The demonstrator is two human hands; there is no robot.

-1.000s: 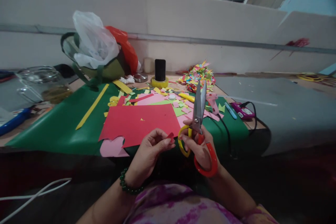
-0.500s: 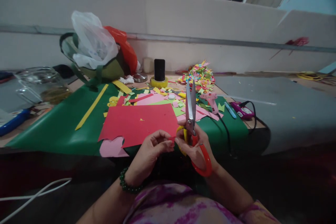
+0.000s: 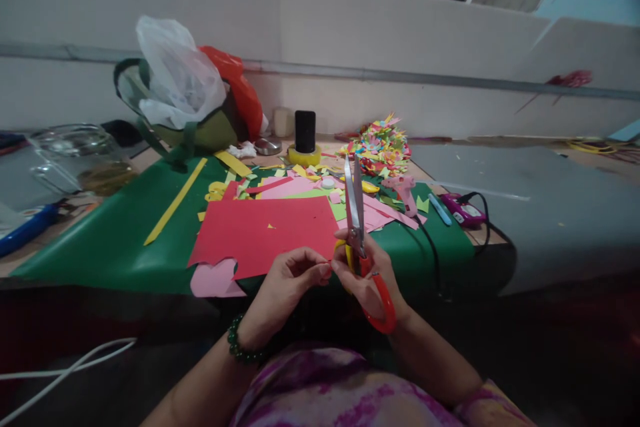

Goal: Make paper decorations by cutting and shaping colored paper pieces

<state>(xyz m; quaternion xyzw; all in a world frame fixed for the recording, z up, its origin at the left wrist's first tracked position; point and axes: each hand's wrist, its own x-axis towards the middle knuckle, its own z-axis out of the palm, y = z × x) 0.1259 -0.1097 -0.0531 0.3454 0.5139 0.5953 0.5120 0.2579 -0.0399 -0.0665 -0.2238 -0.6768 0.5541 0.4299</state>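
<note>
My left hand (image 3: 295, 280), a green bead bracelet on its wrist, pinches a small red piece of paper (image 3: 330, 263), mostly hidden by the fingers. My right hand (image 3: 367, 273) holds a pair of scissors (image 3: 356, 213) with one orange and one yellow handle; the blades point up and stand slightly apart. The thumb and finger of that hand also meet the red piece, close against the left fingertips. Just beyond my hands lies a red sheet of paper (image 3: 265, 237) with a curved notch cut in its near edge. Pink paper (image 3: 215, 280) shows from under it.
A green sheet (image 3: 120, 233) covers the table. Paper scraps (image 3: 280, 187) and a pile of colourful strips (image 3: 383, 147) lie behind. To the right are a pink glue gun (image 3: 404, 192) and a purple device (image 3: 464, 210). A bag (image 3: 200, 133) and phone (image 3: 305, 131) stand at the back.
My right hand and the scissors have shifted a little to the left, closer to my left fingertips. Less of the red piece shows between the hands.
</note>
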